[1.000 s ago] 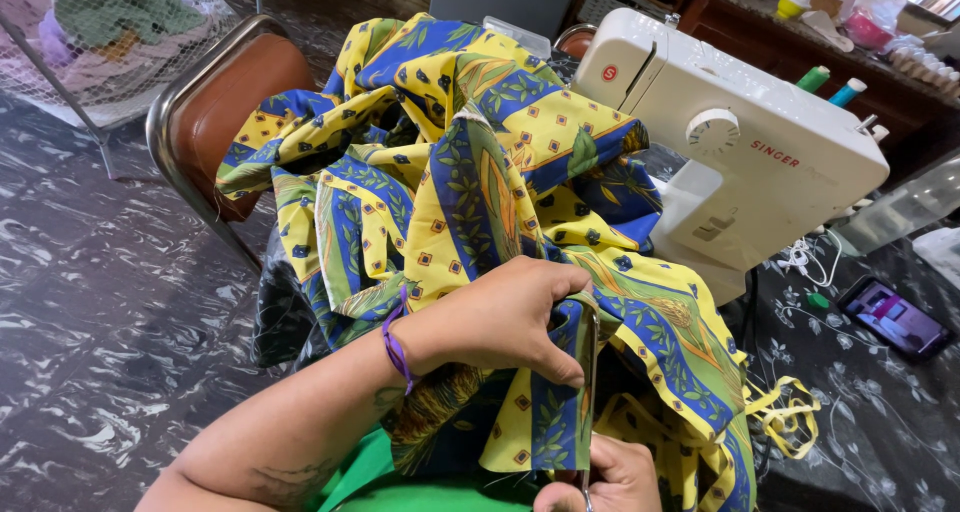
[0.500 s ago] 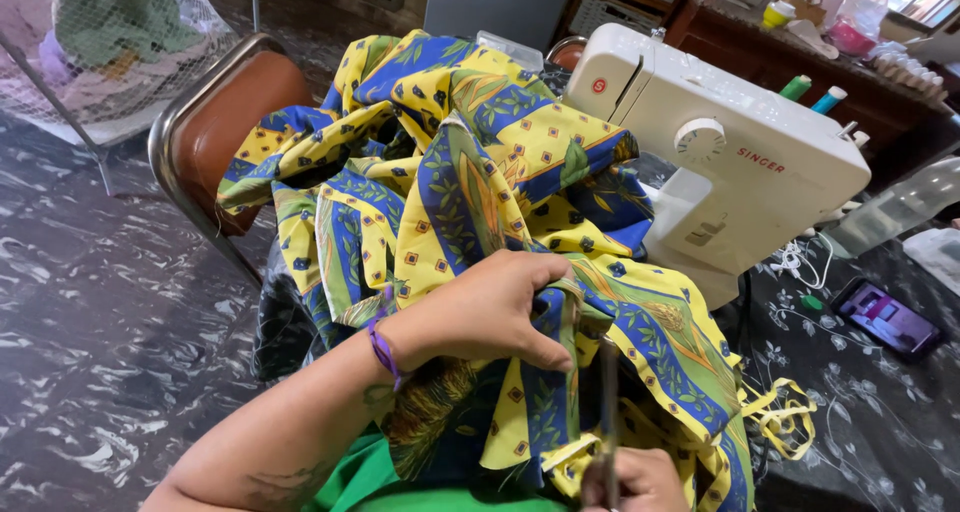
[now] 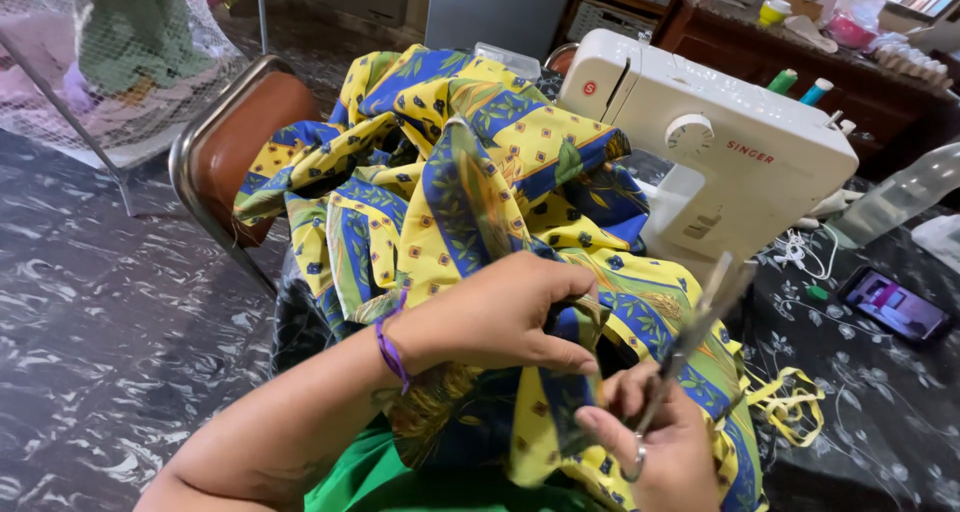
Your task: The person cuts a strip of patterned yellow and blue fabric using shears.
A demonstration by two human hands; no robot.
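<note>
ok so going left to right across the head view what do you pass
brown chair → left hand pinching the yellow and blue fabric → right hand holding scissors → white sewing machine → phone

We see the fabric (image 3: pixel 450 182) heaped on the bench (image 3: pixel 880 412) — the sewing machine (image 3: pixel 720 152) just right of it, a chair (image 3: pixel 235 147) at its left, a phone (image 3: pixel 895 307) lying further right.

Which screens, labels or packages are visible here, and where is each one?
Phone: lying at the right on the dark flowered table, a lit rectangular screen with purple and pale colours.
Round label: small red disc on the left end of the white sewing machine.
Red lettering: on the machine's front; not quoted.
</note>
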